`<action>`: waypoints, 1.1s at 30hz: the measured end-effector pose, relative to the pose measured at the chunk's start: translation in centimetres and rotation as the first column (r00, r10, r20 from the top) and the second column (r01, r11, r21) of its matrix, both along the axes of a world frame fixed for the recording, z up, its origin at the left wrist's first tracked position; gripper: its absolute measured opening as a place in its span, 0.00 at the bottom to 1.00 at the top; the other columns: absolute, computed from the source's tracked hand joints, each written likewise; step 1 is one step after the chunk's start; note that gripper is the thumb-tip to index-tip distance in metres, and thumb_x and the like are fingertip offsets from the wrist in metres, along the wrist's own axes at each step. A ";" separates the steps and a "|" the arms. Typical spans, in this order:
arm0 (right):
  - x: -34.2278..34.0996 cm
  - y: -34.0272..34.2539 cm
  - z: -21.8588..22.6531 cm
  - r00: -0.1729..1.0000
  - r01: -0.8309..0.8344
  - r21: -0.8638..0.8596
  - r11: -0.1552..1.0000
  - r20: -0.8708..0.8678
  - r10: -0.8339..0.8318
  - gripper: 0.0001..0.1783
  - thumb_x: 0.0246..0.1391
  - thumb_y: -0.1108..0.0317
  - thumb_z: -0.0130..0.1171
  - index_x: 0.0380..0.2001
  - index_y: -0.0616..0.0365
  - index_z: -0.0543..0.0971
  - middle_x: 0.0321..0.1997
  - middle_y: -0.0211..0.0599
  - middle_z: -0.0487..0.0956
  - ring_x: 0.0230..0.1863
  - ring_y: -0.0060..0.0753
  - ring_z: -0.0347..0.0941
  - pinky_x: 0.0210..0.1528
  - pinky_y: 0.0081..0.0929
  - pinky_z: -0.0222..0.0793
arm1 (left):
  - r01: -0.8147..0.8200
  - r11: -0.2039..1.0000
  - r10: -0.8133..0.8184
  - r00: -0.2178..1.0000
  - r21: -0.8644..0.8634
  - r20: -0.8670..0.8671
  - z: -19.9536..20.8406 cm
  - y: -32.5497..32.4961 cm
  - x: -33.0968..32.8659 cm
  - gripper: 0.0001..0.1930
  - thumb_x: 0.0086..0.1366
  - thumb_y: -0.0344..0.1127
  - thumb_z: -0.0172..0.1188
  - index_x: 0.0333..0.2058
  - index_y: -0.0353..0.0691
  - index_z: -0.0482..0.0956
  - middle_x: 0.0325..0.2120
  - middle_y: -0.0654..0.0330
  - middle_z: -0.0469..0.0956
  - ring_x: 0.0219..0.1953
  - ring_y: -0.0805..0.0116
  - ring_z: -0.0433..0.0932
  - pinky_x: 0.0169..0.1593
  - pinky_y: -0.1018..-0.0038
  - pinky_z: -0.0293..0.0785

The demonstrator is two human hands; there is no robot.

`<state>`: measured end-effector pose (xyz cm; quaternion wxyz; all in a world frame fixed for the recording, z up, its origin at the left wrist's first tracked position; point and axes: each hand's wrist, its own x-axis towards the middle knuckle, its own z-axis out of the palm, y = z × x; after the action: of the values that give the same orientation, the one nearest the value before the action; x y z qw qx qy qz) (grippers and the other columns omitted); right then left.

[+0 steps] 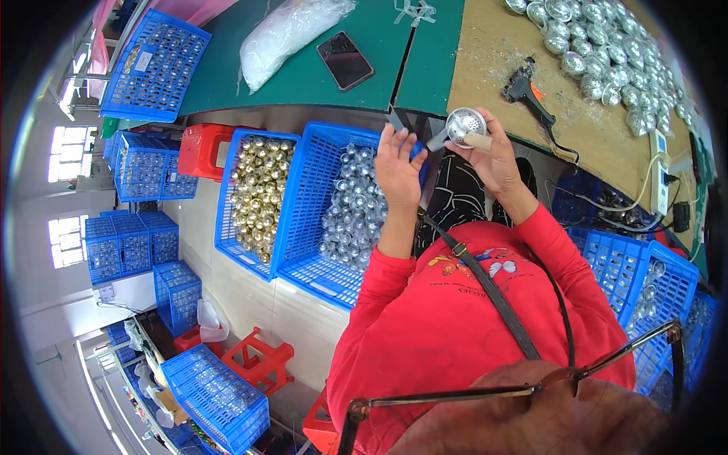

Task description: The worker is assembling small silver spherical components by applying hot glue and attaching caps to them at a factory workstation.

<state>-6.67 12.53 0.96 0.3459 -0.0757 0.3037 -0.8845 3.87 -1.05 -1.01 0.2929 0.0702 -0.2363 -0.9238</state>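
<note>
My right hand [497,155] grips a shiny silver ball ornament [464,125] with a perforated, strainer-like face turned up. A beige cover wraps the right thumb, which presses on the ball's lower rim. Just left of it, my left hand [398,171] is raised palm up, fingers loosely spread and slightly bent. Something blue [416,149] shows at its fingertips; whether it is a finger cover or a small object I cannot tell. A short grey-white piece [437,139] lies between those fingertips and the ball, its link to either unclear.
A black glue gun [528,95] and many silver balls [599,49] lie on the right-hand board. On the green table rest a phone [346,61] and a plastic bag [288,38]. Blue crates of gold balls [262,193] and silver balls [353,208] stand left. A power strip [658,174] is right.
</note>
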 end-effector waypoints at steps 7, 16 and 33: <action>0.8 -1.5 -0.2 0.960 0.178 0.156 0.971 -0.244 -0.137 0.30 0.44 0.81 0.60 0.52 0.58 0.62 0.50 0.38 0.69 0.50 0.30 0.68 0.52 0.29 0.66 | 0.184 0.796 0.073 0.917 -0.577 0.393 -2.4 5.0 -0.6 0.30 0.59 0.33 0.59 0.59 0.37 0.59 0.50 0.58 0.67 0.51 0.68 0.68 0.45 0.74 0.71; 2.6 -1.9 0.2 0.925 0.193 0.175 0.965 -0.361 -0.120 0.32 0.43 0.81 0.60 0.53 0.60 0.61 0.52 0.38 0.67 0.53 0.30 0.66 0.56 0.27 0.61 | 0.037 0.661 0.305 0.899 -0.749 0.314 -2.0 4.3 -2.6 0.36 0.52 0.25 0.65 0.59 0.34 0.57 0.53 0.57 0.62 0.51 0.65 0.69 0.50 0.74 0.71; 1.1 -1.9 0.7 0.912 0.021 0.466 0.884 -0.370 0.174 0.25 0.55 0.65 0.55 0.55 0.58 0.64 0.49 0.34 0.70 0.45 0.23 0.70 0.41 0.19 0.70 | 0.019 0.414 0.411 0.888 -0.910 0.206 -1.8 1.5 -0.7 0.34 0.52 0.33 0.66 0.58 0.37 0.62 0.52 0.55 0.65 0.49 0.67 0.69 0.43 0.76 0.70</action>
<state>-5.56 10.61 1.65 0.3194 -0.1837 0.5657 -0.7377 3.16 0.47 -2.81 0.3388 0.1196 -0.7315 -0.5796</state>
